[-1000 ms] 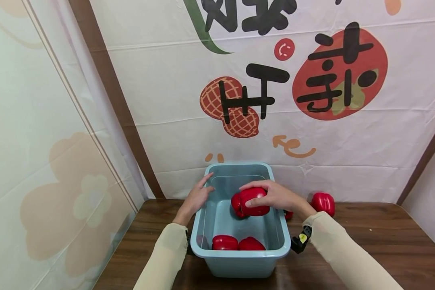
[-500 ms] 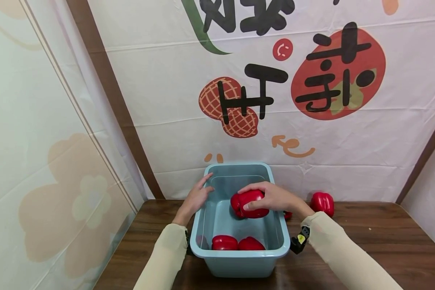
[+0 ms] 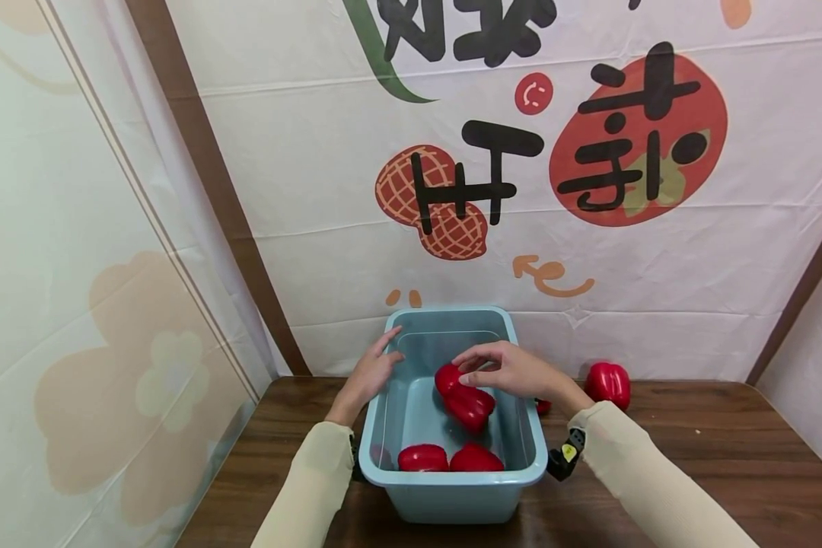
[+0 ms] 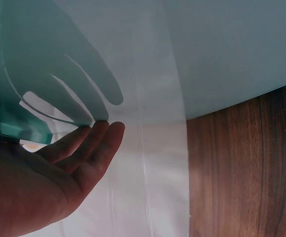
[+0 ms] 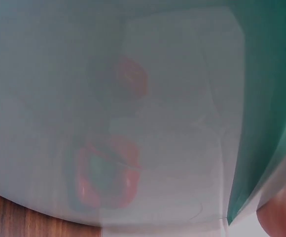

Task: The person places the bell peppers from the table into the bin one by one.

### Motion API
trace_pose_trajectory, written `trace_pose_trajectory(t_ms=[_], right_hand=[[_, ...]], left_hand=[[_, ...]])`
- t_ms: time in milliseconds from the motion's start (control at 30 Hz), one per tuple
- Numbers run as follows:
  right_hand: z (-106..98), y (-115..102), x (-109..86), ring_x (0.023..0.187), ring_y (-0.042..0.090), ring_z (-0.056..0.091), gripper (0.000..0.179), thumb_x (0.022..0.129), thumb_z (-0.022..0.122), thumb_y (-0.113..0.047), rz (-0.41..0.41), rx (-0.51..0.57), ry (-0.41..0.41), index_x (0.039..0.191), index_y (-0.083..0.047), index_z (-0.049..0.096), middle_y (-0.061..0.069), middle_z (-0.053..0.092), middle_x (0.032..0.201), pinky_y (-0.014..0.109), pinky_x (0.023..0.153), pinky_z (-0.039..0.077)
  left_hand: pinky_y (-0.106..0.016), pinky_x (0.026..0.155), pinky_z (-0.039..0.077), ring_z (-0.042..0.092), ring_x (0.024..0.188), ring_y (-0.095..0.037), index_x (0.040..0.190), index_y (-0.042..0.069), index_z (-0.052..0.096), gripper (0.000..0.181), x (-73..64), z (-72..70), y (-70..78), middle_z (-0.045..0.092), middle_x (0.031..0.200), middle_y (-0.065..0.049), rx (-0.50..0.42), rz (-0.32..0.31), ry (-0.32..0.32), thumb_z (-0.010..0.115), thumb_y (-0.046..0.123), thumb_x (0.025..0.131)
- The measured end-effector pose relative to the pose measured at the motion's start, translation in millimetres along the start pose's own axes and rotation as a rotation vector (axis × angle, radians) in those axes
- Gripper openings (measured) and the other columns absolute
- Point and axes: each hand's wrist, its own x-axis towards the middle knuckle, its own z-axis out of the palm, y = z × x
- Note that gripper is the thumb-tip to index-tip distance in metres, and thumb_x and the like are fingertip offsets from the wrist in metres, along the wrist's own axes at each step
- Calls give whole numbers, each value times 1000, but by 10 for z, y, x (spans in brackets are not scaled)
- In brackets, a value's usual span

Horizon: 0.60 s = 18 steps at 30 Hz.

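A light blue plastic basin [image 3: 452, 498] holds several red bell peppers. My left hand [image 3: 370, 373] rests at the left rim with its fingers straight; in the left wrist view its fingers [image 4: 106, 143] lie against the outer wall. My right hand [image 3: 510, 371] reaches over the right rim, fingers loosely bent and nothing held. Its fingertips hover right over one bell pepper [image 3: 446, 378]. Beside that, another bell pepper [image 3: 469, 409] lies slanted in the basin. Two more, a left pepper [image 3: 422, 457] and a right pepper [image 3: 476, 458], sit at the near end.
A red bell pepper [image 3: 608, 386] stands on the wooden table [image 3: 699, 449] to the right, and another pepper [image 3: 544, 407] peeks out behind my right wrist. A printed white cloth [image 3: 329, 228] hangs behind the basin. The basin's outer wall [image 5: 182, 123] shows reflected peppers.
My right hand has let go of the bell pepper, which has dropped forward and tilted in the basin, uncovering the one behind it. The left hand stays put.
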Motion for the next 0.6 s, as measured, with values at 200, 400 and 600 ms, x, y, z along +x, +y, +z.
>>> trace_pose_trajectory(t_ms=[200, 400, 600], right_hand=[[5, 4, -19, 101, 22, 65, 35, 95, 66, -23, -34, 45, 38, 129, -15, 65, 7, 70, 114, 39, 87, 53], [2, -10, -49, 98, 24, 65, 36, 95, 64, -20, -78, 70, 77, 130, -10, 64, 7, 69, 111, 39, 84, 55], [-38, -9, -123, 96, 29, 67, 36, 96, 63, -12, -155, 179, 124, 131, -7, 62, 12, 69, 111, 37, 84, 57]], left_hand=[[-69, 104, 34, 42, 134, -42, 155, 30, 33, 57, -9, -6, 9, 25, 163, -11, 7, -11, 2, 44, 29, 99], [-69, 106, 31, 40, 137, -41, 154, 30, 35, 57, -5, -12, 21, 25, 163, -10, 1, -15, 6, 45, 28, 99], [-69, 105, 33, 42, 135, -42, 154, 32, 34, 56, -15, -11, 16, 24, 163, -11, -4, -17, 2, 44, 28, 99]])
